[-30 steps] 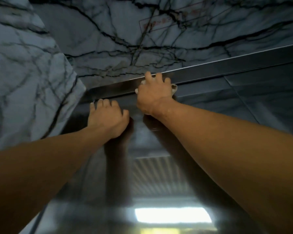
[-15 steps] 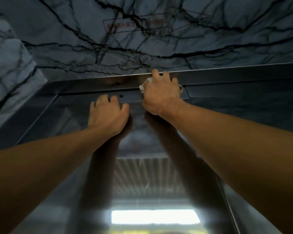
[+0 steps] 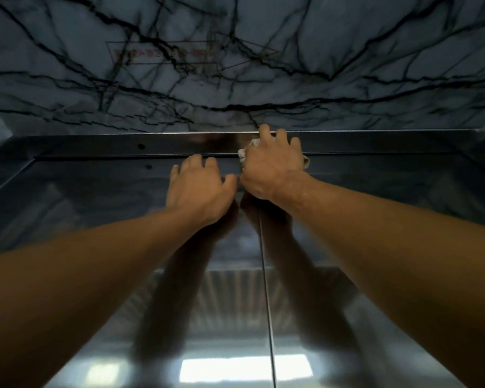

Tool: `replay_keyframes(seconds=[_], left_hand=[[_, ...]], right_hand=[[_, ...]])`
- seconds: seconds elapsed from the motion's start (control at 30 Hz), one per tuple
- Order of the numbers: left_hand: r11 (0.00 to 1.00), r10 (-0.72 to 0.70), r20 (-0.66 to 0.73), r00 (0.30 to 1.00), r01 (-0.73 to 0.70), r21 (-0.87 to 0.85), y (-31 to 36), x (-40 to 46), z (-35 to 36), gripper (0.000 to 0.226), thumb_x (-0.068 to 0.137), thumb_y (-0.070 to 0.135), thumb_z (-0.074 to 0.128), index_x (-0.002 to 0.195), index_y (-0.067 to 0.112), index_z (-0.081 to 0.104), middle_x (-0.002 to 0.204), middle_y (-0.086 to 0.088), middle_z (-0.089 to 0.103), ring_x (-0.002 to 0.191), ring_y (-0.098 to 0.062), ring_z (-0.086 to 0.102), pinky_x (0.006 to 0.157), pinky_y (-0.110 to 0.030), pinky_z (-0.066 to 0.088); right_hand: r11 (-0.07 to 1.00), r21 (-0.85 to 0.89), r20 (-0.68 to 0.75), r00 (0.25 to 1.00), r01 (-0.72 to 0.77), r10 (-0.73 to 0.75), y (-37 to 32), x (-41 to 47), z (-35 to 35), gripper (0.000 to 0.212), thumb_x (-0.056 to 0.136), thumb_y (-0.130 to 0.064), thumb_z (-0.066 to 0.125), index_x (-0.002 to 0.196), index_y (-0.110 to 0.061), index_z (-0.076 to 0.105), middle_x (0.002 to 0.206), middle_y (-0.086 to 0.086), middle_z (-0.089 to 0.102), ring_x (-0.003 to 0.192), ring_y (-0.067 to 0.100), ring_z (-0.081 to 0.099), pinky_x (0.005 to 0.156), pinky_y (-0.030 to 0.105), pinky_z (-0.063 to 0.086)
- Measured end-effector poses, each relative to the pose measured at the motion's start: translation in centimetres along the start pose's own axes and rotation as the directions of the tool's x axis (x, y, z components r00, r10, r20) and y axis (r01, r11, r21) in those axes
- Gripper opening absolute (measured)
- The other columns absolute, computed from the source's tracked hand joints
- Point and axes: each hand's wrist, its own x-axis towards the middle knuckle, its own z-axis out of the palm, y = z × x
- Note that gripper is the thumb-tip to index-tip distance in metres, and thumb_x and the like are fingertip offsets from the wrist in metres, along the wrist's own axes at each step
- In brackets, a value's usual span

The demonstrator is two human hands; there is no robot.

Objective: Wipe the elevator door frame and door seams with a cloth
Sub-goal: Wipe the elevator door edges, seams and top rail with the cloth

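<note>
I look up at the dark metal top bar of the elevator door frame. My right hand presses a pale crumpled cloth against that bar, with only bits of cloth showing at the left and right of the hand. My left hand lies flat, fingers apart, on the shiny steel door just below the bar and holds nothing. The centre door seam runs down from under my right wrist.
White marble wall with black veins rises above the frame, bearing a faint red-lettered sign. The frame's slanted side jambs show at the left and right edges. The doors reflect my arms and a bright light.
The view has swung right along the frame, so the left marble corner has gone and the centre seam has come into sight. Both hands have travelled right along the top bar, cloth still under my right hand.
</note>
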Motion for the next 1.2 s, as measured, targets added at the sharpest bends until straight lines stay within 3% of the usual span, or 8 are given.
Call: replay_keyframes(seconds=[0.07,0.53,0.77,1.2], left_hand=[[1.0,0.005,0.003,1.0,-0.005,-0.014,1.9,-0.1,0.4,0.058,0.095,0.048,0.035,0.137,0.01,0.049,0.145,-0.018,0.045,0.137,-0.032,0.038,0.117,-0.05,0.027],[0.998,0.063,0.025,0.998,-0.063,-0.012,13.3,-0.9,3.6,0.053,0.092,0.045,0.039,0.127,0.007,0.054,0.134,-0.019,0.051,0.13,-0.034,0.042,0.115,-0.052,0.029],[0.995,0.074,0.036,0.997,-0.071,-0.067,20.2,-0.7,5.3,0.052,0.09,0.039,0.042,0.13,0.007,0.051,0.139,-0.019,0.049,0.133,-0.035,0.04,0.115,-0.054,0.028],[0.999,0.05,0.016,0.999,-0.05,-0.004,24.2,-0.4,6.4,0.057,0.093,0.044,0.036,0.131,0.005,0.051,0.136,-0.023,0.049,0.129,-0.038,0.043,0.113,-0.056,0.029]], right_hand=[[1.0,-0.009,0.01,1.0,-0.008,0.008,1.7,-0.3,0.0,0.045,0.088,-0.046,0.05,0.125,-0.021,0.059,0.139,0.008,0.033,0.123,0.033,0.036,0.096,0.048,0.032],[0.994,-0.08,0.052,0.995,-0.076,0.08,13.9,-2.4,1.0,0.046,0.087,-0.045,0.049,0.127,-0.024,0.058,0.137,0.008,0.032,0.122,0.034,0.036,0.096,0.05,0.032],[0.993,-0.096,0.044,0.996,-0.069,0.073,19.0,-3.0,1.5,0.051,0.086,-0.046,0.048,0.131,-0.023,0.056,0.139,0.008,0.033,0.123,0.034,0.037,0.095,0.049,0.033],[0.986,-0.091,0.108,0.983,-0.139,0.148,28.0,-4.8,2.2,0.054,0.089,-0.045,0.047,0.136,-0.02,0.049,0.14,0.01,0.031,0.124,0.038,0.035,0.099,0.051,0.034]])
